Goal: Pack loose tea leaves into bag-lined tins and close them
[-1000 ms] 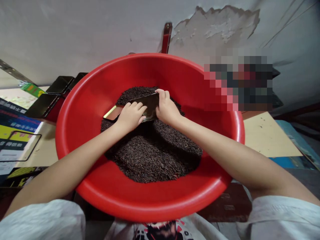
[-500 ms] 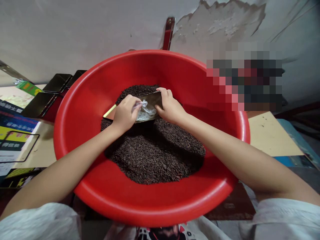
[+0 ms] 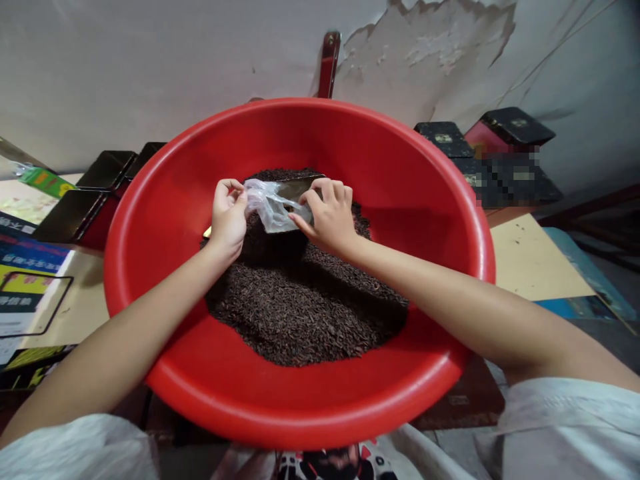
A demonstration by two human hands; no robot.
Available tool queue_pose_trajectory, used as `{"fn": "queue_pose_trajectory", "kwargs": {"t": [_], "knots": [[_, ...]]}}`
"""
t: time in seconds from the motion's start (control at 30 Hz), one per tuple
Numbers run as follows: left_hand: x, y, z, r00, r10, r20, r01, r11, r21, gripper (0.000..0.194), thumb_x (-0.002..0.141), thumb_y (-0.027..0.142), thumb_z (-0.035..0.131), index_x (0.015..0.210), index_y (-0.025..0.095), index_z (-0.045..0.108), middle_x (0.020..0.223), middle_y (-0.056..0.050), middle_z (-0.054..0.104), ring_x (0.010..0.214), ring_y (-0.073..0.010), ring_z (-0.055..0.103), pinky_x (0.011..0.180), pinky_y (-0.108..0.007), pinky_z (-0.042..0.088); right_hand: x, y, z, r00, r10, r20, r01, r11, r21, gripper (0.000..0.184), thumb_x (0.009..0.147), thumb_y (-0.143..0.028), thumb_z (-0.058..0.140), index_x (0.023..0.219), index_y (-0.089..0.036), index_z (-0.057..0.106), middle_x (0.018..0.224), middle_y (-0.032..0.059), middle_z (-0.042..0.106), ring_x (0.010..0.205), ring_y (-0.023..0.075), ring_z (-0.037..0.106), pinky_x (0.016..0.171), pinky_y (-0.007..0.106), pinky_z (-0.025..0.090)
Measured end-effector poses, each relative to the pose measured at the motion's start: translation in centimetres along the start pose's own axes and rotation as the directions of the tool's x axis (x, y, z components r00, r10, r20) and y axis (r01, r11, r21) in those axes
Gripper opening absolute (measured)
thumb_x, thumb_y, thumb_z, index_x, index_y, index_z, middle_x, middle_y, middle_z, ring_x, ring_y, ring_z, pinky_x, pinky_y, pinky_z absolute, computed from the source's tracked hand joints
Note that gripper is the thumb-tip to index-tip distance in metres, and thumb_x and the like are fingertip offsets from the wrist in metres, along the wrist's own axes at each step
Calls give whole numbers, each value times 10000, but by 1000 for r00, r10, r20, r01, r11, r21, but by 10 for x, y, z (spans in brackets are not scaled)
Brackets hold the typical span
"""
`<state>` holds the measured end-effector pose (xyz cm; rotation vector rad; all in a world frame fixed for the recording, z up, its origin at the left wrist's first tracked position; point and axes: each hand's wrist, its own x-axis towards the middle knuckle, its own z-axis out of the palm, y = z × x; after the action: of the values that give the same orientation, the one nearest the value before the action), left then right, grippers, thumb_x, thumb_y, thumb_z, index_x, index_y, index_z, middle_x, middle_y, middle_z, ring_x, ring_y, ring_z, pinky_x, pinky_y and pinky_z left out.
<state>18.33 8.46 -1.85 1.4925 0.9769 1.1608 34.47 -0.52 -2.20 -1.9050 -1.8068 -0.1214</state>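
Translucent plastic bag (image 3: 273, 205): located at the mouth of an open rectangular tin (image 3: 300, 187), its crumpled film stretched between the person's two hands. Left hand (image 3: 230, 217): thumb and fingers pinching the gathered left end of the bag, above the left part of the tin. Right hand (image 3: 331, 212): at the right end of the tin, fingers bent over the rim, thumb and forefinger slightly parted at the bag's right side; whether film is caught between them cannot be told.

Tin sits within a large red plastic basin (image 3: 300, 417), in a heap of loose dark tea leaves (image 3: 300, 327). The heap covers the middle of the basin floor; bare red plastic shows all around it. A shadow crosses the heap below the right hand.

Left of the basin: dark open tins (image 3: 70, 217) grouped close to its rim, a green packet (image 3: 47, 181) just beyond them, and printed sheets (image 3: 25, 257) bearing Chinese characters. Right of the basin: dark-topped boxes (image 3: 443, 139), partly obscured by pixelation, and a pale tabletop (image 3: 535, 263).

Rear: red upright strip (image 3: 328, 67) standing near a grey wall (image 3: 150, 60), whose plaster (image 3: 440, 47) is peeling at upper right.
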Motion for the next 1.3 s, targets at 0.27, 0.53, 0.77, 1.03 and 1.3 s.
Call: {"fn": "queue_pose_trajectory", "kwargs": {"t": [0.27,0.53,0.77,1.03,1.3], "knots": [[-5,5,-2,960,244,136,-277,890,361,311,759,44,389,816,168,668,899,-39,665,909,-164,604,900,-302,473,10,8,-5,994,107,10,-107,972,207,243,926,-292,399,798,-192,579,908,76,628,928,219,558,822,381,385],[-5,-4,2,966,234,110,-258,904,341,381,798,86,361,962,185,690,949,-33,687,979,-175,616,937,-306,469,16,4,-9,909,410,-75,-241,664,708,65,858,-270,463,829,-211,466,833,20,582,758,125,563,699,262,469],[-6,3,8,975,133,179,-174,955,240,269,773,179,508,987,175,671,1126,-43,676,1075,-197,588,1017,-348,427,31,17,-8,802,577,152,-405,339,849,15,797,-193,483,801,-201,470,804,19,555,739,125,561,690,278,481],[-5,-4,6,942,-252,224,261,965,-15,467,588,125,416,970,156,683,718,-33,596,442,-83,345,356,-186,252,34,32,-2,678,578,453,-591,62,805,127,778,-133,533,666,-186,506,533,-24,399,514,105,402,561,277,425],[-6,-17,9,939,-205,276,234,969,-78,363,882,337,403,1139,192,614,1094,-56,660,865,-164,610,710,-267,504,33,27,-7,579,663,475,-612,-30,790,191,798,-147,539,630,-194,460,478,-44,311,486,107,378,526,275,398]]}}
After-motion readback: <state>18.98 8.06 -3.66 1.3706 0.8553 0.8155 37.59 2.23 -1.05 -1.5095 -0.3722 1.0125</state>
